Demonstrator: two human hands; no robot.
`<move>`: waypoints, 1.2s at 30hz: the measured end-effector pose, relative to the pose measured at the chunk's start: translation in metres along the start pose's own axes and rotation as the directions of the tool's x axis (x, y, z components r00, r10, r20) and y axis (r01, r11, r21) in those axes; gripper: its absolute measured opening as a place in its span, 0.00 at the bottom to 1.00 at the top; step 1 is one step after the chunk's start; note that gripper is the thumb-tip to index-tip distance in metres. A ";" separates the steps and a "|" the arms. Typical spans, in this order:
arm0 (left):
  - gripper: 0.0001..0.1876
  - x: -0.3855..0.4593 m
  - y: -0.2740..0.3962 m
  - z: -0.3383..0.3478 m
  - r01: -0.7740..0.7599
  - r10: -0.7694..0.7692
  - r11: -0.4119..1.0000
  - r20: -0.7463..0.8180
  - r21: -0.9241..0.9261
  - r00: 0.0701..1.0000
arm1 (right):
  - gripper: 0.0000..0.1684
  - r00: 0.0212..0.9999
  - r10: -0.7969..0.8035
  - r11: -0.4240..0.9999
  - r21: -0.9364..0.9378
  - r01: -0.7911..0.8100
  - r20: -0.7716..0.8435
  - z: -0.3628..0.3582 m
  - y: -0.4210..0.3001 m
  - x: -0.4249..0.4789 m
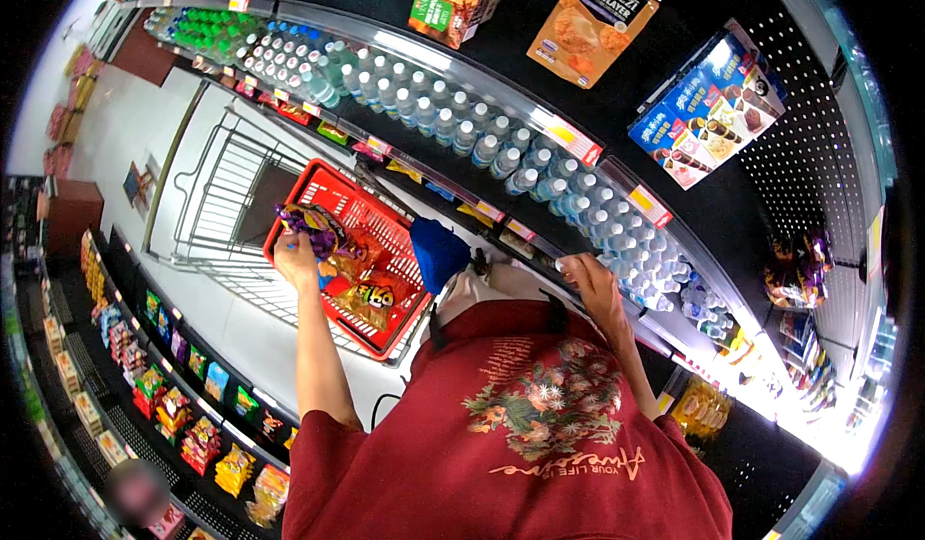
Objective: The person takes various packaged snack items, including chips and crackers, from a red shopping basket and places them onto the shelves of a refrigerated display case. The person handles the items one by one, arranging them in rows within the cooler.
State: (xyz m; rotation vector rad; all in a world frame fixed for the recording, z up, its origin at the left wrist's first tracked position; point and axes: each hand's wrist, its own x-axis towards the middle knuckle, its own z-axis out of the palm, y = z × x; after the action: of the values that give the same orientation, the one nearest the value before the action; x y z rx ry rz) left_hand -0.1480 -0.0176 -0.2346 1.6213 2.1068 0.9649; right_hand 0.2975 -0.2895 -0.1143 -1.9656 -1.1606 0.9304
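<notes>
My left hand (296, 257) pinches the end of a purple and yellow snack bag (316, 228) over a red plastic shopping basket (383, 343). More snack bags, among them an orange one (374, 296), lie in the basket beneath it. The basket rests at the near end of a metal wire shopping cart (235, 157). My right hand (594, 287) is at my other side by the low shelf edge, its fingers curled near a small white thing; whether it holds this is unclear. A blue cloth item (439, 254) is beside the basket.
Close on the right runs a store shelf with rows of water bottles (462, 132). Above them stand a brown snack package (594, 23) and blue boxes (708, 110). Across the aisle floor (238, 316), another shelf holds snack bags (202, 442). A brown box-like block (72, 211) stands farther off.
</notes>
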 end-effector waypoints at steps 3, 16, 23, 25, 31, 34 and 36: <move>0.12 0.008 -0.043 0.040 0.120 -0.128 0.984 0.058 0.132 0.990 | 0.13 1.000 0.029 0.997 -0.070 -0.030 -0.011 -0.002 0.000 -0.013; 0.16 0.015 -0.055 0.160 0.517 -0.492 0.855 0.281 -0.021 0.824 | 0.13 0.979 0.166 0.984 -0.044 -0.172 -0.121 -0.005 0.024 -0.040; 0.13 0.018 -0.180 0.196 0.440 -0.336 0.893 0.509 -0.096 0.793 | 0.12 0.985 0.125 0.992 -0.017 -0.128 -0.121 -0.018 0.029 -0.037; 0.10 -0.009 -0.146 0.194 0.497 -0.228 0.786 0.576 -0.367 0.785 | 0.13 0.978 0.110 0.992 -0.039 -0.119 -0.180 -0.025 0.024 -0.040; 0.06 -0.058 -0.006 0.138 0.592 -0.273 0.708 0.625 -0.384 0.732 | 0.12 0.911 0.004 0.994 -0.099 -0.049 -0.412 -0.052 0.050 -0.033; 0.13 -0.080 0.019 0.139 0.447 -0.010 0.694 0.614 -0.565 0.790 | 0.14 0.782 0.042 0.998 0.059 -0.006 -0.622 -0.090 0.044 -0.031; 0.15 -0.092 0.055 0.135 0.365 0.081 0.774 0.653 -0.517 0.753 | 0.16 0.667 0.090 0.990 0.141 0.023 -0.739 -0.123 0.047 -0.035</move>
State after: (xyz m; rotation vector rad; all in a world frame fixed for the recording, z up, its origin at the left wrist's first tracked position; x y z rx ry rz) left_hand 0.0028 -0.0541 -0.3093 1.1624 1.2244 0.7640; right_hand 0.4075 -0.3615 -0.0800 -1.9465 -0.5507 0.1301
